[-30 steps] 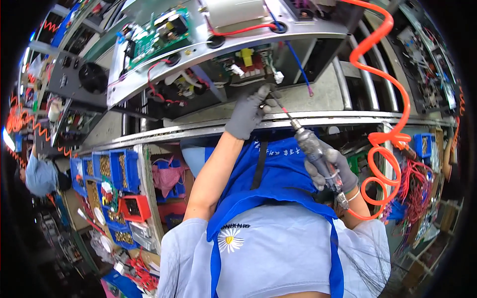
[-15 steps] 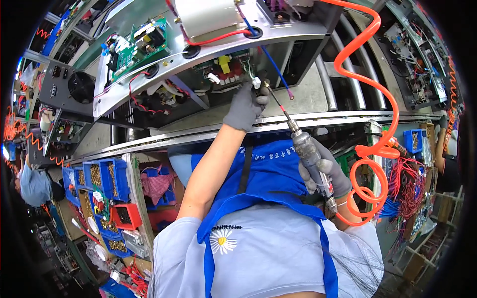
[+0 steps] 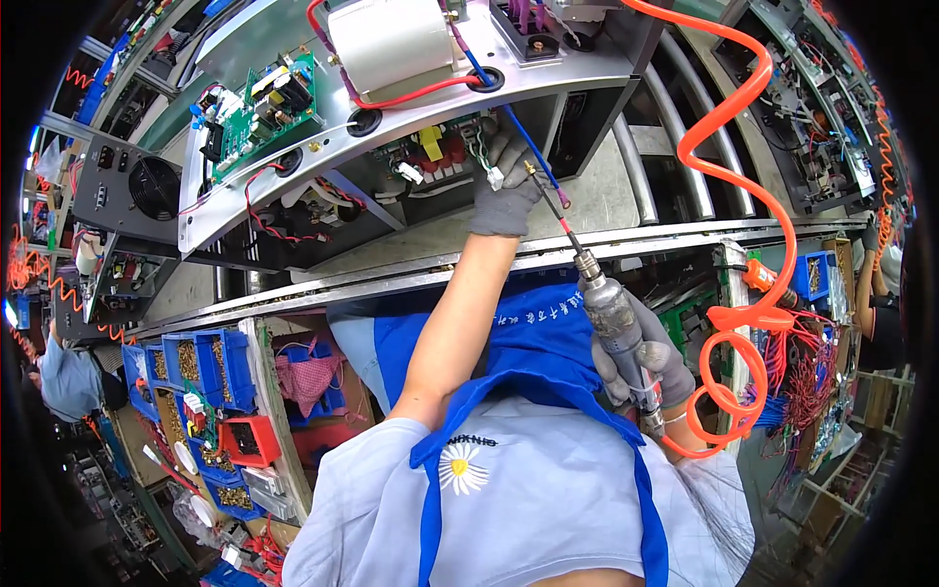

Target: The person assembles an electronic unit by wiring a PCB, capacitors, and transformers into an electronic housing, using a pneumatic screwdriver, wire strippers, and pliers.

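Note:
My right hand (image 3: 657, 357), in a grey glove, is wrapped round a pneumatic screwdriver (image 3: 614, 315). Its long bit points up and left toward the open metal chassis (image 3: 391, 132), with a small brass-coloured piece (image 3: 529, 168) at the tip. My left hand (image 3: 504, 191), also gloved, reaches into the chassis with fingers stretched out; the fingertips are partly hidden inside. In front of that hand hangs a white connector (image 3: 495, 178) on thin wires. A blue cable (image 3: 533, 147) with a ring terminal dangles beside the bit, near the left fingers.
On the chassis top sit a green circuit board (image 3: 269, 108) and a white cylinder (image 3: 391, 39). An orange coiled air hose (image 3: 729, 117) hangs at the right. Metal rollers (image 3: 690, 127) lie behind. Blue bins (image 3: 220, 367) of small parts stand lower left; red wires (image 3: 792, 362) hang right.
My left hand has moved right and farther into the chassis, its fingers straightening. The screwdriver has shifted slightly right and down. The chassis appears slightly higher in view.

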### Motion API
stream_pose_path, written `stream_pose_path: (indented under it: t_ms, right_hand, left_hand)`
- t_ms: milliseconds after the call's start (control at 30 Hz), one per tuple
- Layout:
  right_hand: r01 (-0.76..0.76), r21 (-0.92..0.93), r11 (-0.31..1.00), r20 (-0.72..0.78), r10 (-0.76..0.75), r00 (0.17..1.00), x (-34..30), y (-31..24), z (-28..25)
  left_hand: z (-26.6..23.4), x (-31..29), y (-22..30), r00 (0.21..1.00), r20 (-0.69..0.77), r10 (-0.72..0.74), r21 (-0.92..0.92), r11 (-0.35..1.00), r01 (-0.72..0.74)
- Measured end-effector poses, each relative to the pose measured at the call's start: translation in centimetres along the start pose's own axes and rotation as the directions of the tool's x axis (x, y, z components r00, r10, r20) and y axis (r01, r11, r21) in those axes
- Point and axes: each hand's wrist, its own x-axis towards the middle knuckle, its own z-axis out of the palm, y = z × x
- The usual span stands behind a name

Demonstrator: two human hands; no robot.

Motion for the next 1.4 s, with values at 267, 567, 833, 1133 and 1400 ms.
stream_pose_path:
  t_ms: [267,567,833,1133,1400]
  right_hand:
    - [0.008,0.007,1.0,-0.05,-0.008,0.999,-0.5,-0.4,1.2]
    - [0.019,-0.016,1.0,-0.064,-0.02,0.998,-0.5,-0.9,1.2]
    - [-0.13,-0.174,0.976,-0.075,0.119,0.99,-1.0,-1.4,0.5]
    - [-0.151,-0.197,0.969,-0.075,0.139,0.987,0.9,-1.6,3.0]
    - [-0.038,-0.224,0.974,-0.148,0.004,0.989,3.0,-0.4,4.3]
  left_hand:
    - [0.5,1.1,-1.8,0.972,0.235,-0.028,-0.066,0.997,0.045]
    - [0.4,-1.3,-1.0,0.998,-0.036,-0.056,0.142,0.988,0.06]
    - [-0.2,-0.5,-2.2,0.782,-0.271,0.561,0.8,0.583,-0.141]
    - [1.8,-1.2,-4.9,0.725,-0.165,0.668,0.918,0.374,-0.136]
    - [-0.6,-1.0,-3.5,0.777,-0.14,0.613,0.877,0.441,-0.189]
